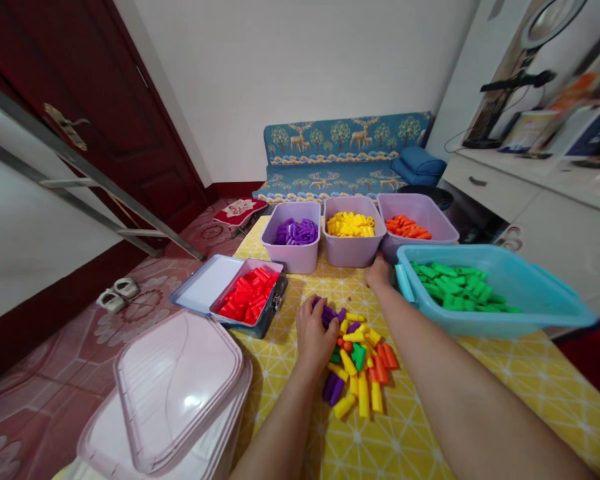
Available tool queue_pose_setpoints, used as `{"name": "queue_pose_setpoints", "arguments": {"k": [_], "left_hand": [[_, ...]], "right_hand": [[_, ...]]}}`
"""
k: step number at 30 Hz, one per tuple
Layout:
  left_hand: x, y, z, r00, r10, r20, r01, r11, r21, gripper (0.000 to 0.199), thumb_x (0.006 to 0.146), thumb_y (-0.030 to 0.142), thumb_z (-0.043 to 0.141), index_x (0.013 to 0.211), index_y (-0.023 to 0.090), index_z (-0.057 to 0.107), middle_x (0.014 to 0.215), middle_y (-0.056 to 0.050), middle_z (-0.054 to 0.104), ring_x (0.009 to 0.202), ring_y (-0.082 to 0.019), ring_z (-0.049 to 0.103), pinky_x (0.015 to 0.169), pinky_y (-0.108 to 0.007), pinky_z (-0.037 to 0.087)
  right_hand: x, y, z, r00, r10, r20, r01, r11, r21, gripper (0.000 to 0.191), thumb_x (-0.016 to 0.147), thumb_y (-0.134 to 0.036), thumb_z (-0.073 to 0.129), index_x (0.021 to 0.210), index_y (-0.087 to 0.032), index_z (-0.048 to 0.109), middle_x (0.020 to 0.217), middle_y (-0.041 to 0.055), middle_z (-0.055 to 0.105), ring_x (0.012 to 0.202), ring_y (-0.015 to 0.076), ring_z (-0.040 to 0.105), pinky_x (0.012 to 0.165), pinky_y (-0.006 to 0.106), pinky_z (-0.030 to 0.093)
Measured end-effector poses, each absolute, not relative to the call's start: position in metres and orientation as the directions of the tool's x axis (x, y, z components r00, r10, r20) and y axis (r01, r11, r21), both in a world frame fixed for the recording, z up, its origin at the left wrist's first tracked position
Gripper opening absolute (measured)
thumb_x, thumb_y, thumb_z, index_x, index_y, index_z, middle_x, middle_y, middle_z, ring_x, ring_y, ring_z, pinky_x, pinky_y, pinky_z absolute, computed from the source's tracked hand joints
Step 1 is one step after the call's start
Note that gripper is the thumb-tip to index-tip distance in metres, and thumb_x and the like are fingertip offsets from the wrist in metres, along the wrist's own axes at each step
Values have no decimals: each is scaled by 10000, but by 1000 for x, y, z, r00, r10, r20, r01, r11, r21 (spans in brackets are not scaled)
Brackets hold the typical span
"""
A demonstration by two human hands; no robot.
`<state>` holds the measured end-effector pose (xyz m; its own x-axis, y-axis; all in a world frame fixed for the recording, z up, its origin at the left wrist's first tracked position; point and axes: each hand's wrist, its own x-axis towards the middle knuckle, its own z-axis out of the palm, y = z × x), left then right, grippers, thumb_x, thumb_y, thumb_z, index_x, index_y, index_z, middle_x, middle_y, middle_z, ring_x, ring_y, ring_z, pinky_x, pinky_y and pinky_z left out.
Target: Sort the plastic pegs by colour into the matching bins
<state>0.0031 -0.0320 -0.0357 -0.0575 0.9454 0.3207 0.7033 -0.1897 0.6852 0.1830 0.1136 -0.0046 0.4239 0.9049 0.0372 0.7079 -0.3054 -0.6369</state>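
My left hand (316,331) is at the left edge of a mixed heap of small plastic tubes (364,393), its fingers and thumb curled round purple tubes (327,314). Yellow, orange, green and more purple pieces lie loose in the heap. Stretched further forward, my right hand (379,272) is low on the table by the gap between the lilac bin of yellow pieces (353,250) and the lilac bin of orange pieces (420,217). Its fingertips are hard to make out. Beside my right forearm stands a turquoise tub (545,283) holding green pieces (455,287).
Another lilac bin (293,257) holds purple pieces. To the left, an open case (267,323) contains red pieces (250,293). Stacked pale lids (180,387) lie at the front left. A yellow patterned cloth (350,443) covers the table; a blue sofa (340,153) stands behind.
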Motion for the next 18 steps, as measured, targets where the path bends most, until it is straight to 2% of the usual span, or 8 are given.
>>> {"name": "queue_pose_setpoints", "arguments": {"k": [3,5,10,12,15,18], "left_hand": [[3,-33,-34,-53,947,318,707,-189,681,442,757,250,612,1195,193,581,1291,-108,509,1213,-271,459,1066,-440,350],[2,-33,-33,-49,950,309,710,-185,680,440,762,256,611,1196,187,581,1292,-111,507,1212,-270,460,1066,-433,347],[3,-32,-32,-32,953,301,712,-189,676,442,771,264,608,1203,174,577,1314,-120,490,1230,-271,447,1082,-427,325],[3,-32,-32,-32,955,296,714,-186,675,436,771,265,609,1196,176,580,1311,-117,494,1229,-270,448,1079,-429,328],[3,-33,-30,-42,957,287,717,-171,676,431,765,260,611,1190,191,582,1305,-103,501,1228,-262,451,1074,-422,338],[4,-34,-29,-43,958,285,720,-168,673,432,768,262,607,1193,188,580,1305,-105,499,1229,-254,452,1071,-406,346]], "right_hand": [[184,117,-7,436,900,-7,679,-334,-653,502,773,-80,553,1271,-109,503,858,125,704,732,200,676,715,329,512],[186,121,-11,443,896,-39,659,-355,-663,457,781,-75,536,1238,-76,522,830,114,702,707,174,674,697,302,503],[191,134,-22,468,876,-113,615,-415,-670,273,845,-135,444,969,47,605,835,150,687,802,136,671,730,227,456],[193,139,-23,477,867,-143,611,-444,-656,238,837,-126,462,899,41,619,851,175,688,827,152,674,732,233,462],[193,147,-22,481,855,-196,624,-491,-608,142,767,-74,574,858,5,648,807,198,699,823,240,689,717,313,507],[190,151,-20,490,838,-241,629,-532,-567,187,767,-73,596,935,-17,657,740,182,699,760,290,698,661,374,535]]}}
